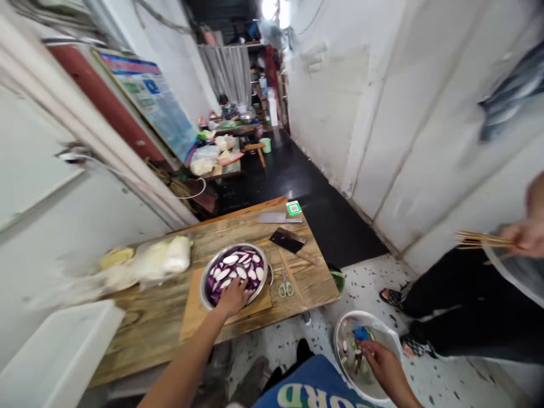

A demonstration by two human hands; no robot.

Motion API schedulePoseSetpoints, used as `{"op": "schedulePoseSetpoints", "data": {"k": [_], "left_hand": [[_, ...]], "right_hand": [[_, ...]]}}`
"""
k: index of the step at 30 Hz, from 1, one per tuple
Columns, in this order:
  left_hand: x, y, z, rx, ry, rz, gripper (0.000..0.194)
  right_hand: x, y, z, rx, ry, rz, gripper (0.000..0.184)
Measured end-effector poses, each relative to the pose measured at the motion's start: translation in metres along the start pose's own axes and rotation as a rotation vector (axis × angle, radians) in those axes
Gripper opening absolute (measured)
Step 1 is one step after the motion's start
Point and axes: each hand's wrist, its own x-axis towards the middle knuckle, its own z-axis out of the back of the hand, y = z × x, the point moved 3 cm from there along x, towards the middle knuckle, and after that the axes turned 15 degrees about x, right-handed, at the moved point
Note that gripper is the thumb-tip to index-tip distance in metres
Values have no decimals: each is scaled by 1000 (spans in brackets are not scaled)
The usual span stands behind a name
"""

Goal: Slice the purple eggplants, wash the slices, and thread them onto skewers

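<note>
A: Straight to the left hand (233, 299), and its fingers are loosely spread, right down on the purple-and-white slices (230, 259)!

B: Those slices fill the metal bowl (203, 288), heaped beyond the fingers and to either side of them. Any single slice pinched? From up here I can't tell.

A: Under the bowl there's a tan board (192, 316), its near edge showing just this side of the fingers, all of it on the wooden bench (147, 317).

B: Over to the right hand (385, 360)! Its fingers are curled close together above the white bin (335, 343). Whether they grip anything, I can't say; a blue piece (361, 332) sits just beyond their tips.

A: Right of the left fingers, green-handled scissors (285, 289); farther off that way, a dark-bladed cleaver (288, 240), then a pale-bladed cleaver (273, 217) beyond it.

B: Left of those same fingers, plastic bags (175, 256) farther back and a white tub (79, 348) out at the side.

A: And well right of the right fingers, a co-worker's hand (525, 238) has a bundle of thin sticks (480, 240)!
</note>
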Motion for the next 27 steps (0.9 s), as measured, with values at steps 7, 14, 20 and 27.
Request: {"op": "schedulePoseSetpoints", "data": {"k": [7, 14, 20, 27], "left_hand": [[-2, -5, -30, -5, -49, 42, 46], [-1, -10, -26, -43, -212, 119, 42], [-52, -53, -22, -120, -345, 416, 41], [-118, -114, -22, -668, -110, 234, 43]], "right_hand": [[57, 4, -20, 55, 54, -55, 31], [94, 20, -20, 225, 254, -182, 40], [144, 61, -51, 441, 474, -188, 26], [115, 37, -77, 441, 647, -418, 20]]}}
